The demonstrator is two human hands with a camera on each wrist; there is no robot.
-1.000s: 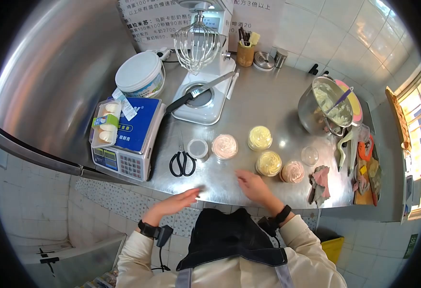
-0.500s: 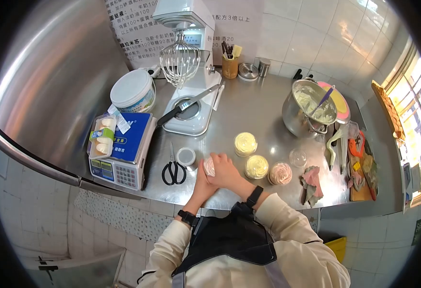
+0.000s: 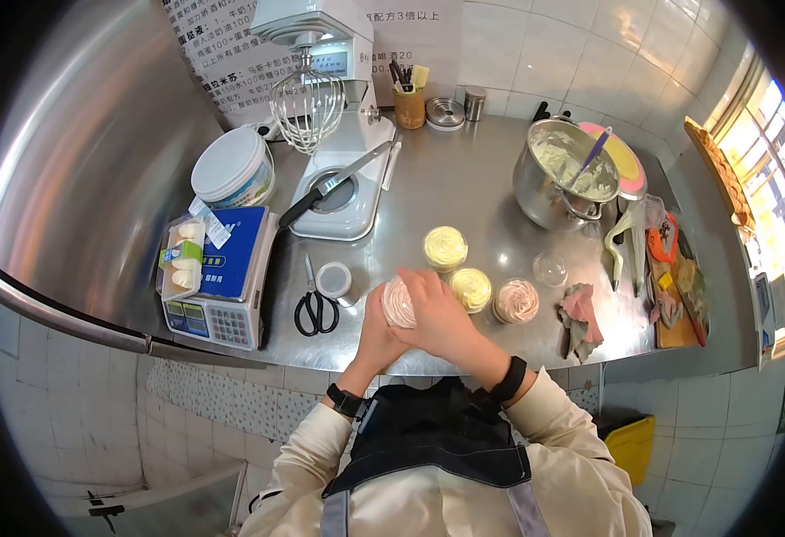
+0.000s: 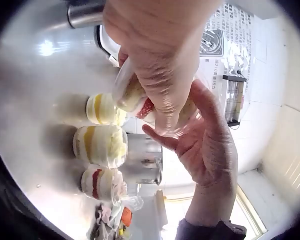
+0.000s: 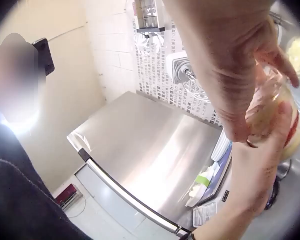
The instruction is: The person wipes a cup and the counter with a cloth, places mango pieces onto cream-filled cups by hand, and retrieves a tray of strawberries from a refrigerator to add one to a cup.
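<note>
Both hands are around one clear cup of pink swirled cream point(image 3: 399, 302) above the near part of the steel counter. The left hand point(image 3: 377, 333) grips its side, fingers curled round the wall. From the other side the right hand point(image 3: 442, 315) holds the cup near its top. A red layer shows through the cup wall point(image 4: 146, 108) in the left wrist view. Two cups of yellow cream point(image 3: 445, 248) and another pink one point(image 3: 516, 301) stand to the right. Left of the hands are a small lidded tub point(image 3: 333, 280) and black-handled scissors point(image 3: 316, 313).
A mixer point(image 3: 337, 201) with a knife across its base stands behind, beside a scale point(image 3: 231, 268) bearing an egg pack. At the right are a steel pot point(image 3: 536, 192), a clear lid point(image 3: 550, 268), a crumpled cloth point(image 3: 580, 318) and piping bags point(image 3: 614, 255).
One second ago the hands were apart and the pink cup stood on the counter. Both hands came together around it, and the head view has shifted.
</note>
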